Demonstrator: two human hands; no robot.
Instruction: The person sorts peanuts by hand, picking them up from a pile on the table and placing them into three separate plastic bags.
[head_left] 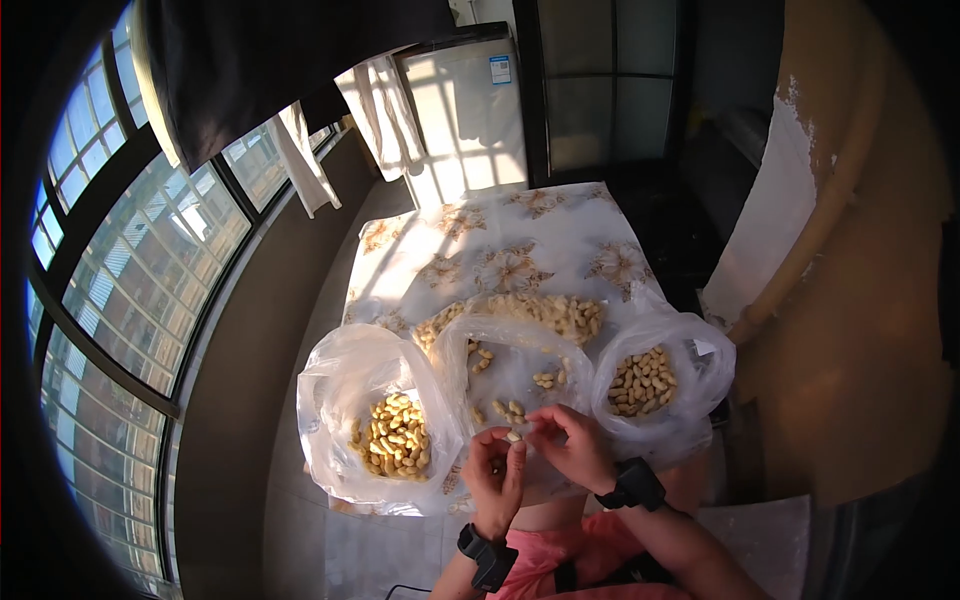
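My left hand (495, 478) is closed, thumb and fingers pinching a peanut (514, 436) at the near edge of the middle plastic bag. Close beside it, my right hand (572, 447) has its thumb and fingertips together; what they hold, if anything, is too small to make out. Several loose peanuts (509, 411) lie in the open middle bag (452, 372) just beyond my fingers. More peanuts (397, 437) fill the bottom of the left bag (327, 392). The right bag (712, 372) holds another pile of peanuts (642, 382).
A long heap of peanuts (540, 312) lies behind the middle bag on the flowered tablecloth (575, 228). Windows (160, 270) line the left side. A white fridge (468, 115) stands beyond the table, and a brown wall (880, 330) is at right.
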